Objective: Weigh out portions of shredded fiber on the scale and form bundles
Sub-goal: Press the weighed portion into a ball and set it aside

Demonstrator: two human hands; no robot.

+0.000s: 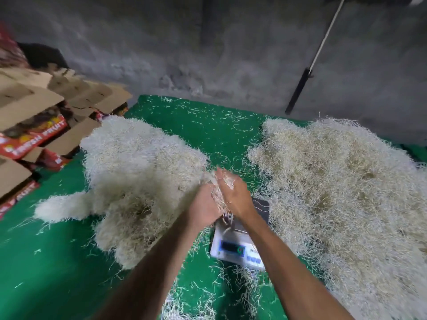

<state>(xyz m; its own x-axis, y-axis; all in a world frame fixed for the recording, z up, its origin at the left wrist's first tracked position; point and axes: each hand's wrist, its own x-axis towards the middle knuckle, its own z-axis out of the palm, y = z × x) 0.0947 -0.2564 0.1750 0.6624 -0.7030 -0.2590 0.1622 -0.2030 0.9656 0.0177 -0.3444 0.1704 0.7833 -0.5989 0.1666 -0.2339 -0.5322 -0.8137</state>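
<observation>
Both hands are raised together above the far end of the digital scale [240, 241], with a wad of shredded fiber [218, 197] pressed between them. The left hand [203, 204] has its fingers curled around the wad from the left side. The right hand [233, 192] lies against the wad from the right, fingers bent over its top; loose strands stick out between the fingers and hang below the palms.

The scale sits on a green mat [57, 262], its white front panel with dark display and blue buttons facing the person. Its dark platform is partly hidden behind the right forearm. What the display reads cannot be told.

A pale heap of fiber [134, 172] lies on the mat to the left of the hands, just beside the left hand. A larger, more yellowish heap [342, 192] lies to the right and touches the scale's right side. Stray strands are scattered across the mat, with a small clump near the lower edge.

Flattened cardboard boxes [39, 116] with red printing are stacked at the left. A grey wall [231, 54] stands behind, with a dark-handled pole [300, 88] leaning on it.
</observation>
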